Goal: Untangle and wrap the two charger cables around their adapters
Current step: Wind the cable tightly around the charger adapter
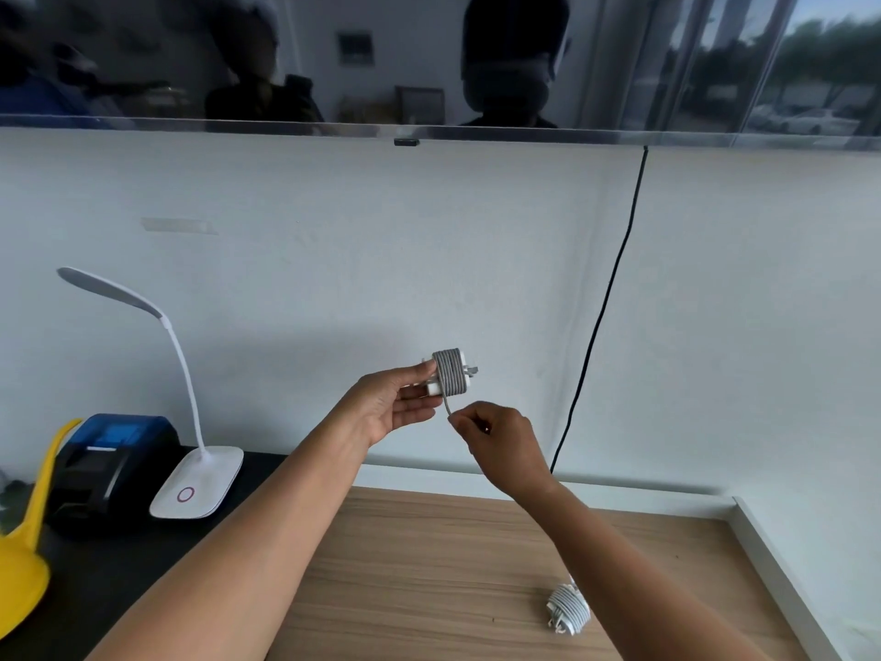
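Note:
My left hand (398,405) holds a white adapter (450,378) up in front of the wall, its body wound with several turns of grey cable. A short loose end of that cable (448,406) hangs down from the coil. My right hand (500,441) pinches this end just below the adapter. A second adapter wrapped in white cable (567,608) lies on the wooden table (429,555), under my right forearm.
A white desk lamp (195,484) stands on a black surface (109,565) at the left, beside a black and blue printer (107,462) and a yellow plastic object (21,560). A black cord (603,317) runs down the white wall. A white ledge (782,560) borders the table's right side.

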Action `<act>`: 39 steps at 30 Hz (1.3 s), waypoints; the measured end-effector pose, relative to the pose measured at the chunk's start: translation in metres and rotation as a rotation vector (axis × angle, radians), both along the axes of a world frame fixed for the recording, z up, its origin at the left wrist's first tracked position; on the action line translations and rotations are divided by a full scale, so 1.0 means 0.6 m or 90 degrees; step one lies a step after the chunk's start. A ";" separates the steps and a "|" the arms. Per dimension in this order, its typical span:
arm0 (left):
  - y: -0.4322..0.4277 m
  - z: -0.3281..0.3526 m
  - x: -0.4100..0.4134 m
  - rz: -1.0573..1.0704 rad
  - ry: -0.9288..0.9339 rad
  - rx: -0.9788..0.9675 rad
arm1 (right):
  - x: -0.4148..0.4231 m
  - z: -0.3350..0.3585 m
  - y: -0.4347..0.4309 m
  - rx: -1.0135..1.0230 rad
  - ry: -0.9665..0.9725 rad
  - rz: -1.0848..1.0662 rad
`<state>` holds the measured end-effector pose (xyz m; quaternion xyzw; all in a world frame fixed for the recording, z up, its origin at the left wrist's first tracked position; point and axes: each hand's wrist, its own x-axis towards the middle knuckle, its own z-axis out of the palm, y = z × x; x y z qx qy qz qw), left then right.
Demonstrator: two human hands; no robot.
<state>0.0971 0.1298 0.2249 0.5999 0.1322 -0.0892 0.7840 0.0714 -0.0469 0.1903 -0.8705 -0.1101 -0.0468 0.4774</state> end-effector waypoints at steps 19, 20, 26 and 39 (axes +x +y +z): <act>0.007 0.030 -0.011 -0.237 -0.052 0.270 | 0.060 0.076 -0.044 0.080 0.126 0.013; 0.007 0.030 -0.011 -0.236 -0.053 0.278 | 0.058 0.077 -0.042 0.087 0.131 0.010; -0.011 0.014 -0.017 -0.196 -0.025 0.235 | 0.037 0.063 -0.032 0.188 0.226 0.021; -0.084 -0.062 -0.035 0.120 -0.062 -0.057 | 0.013 0.014 0.012 0.337 0.163 -0.103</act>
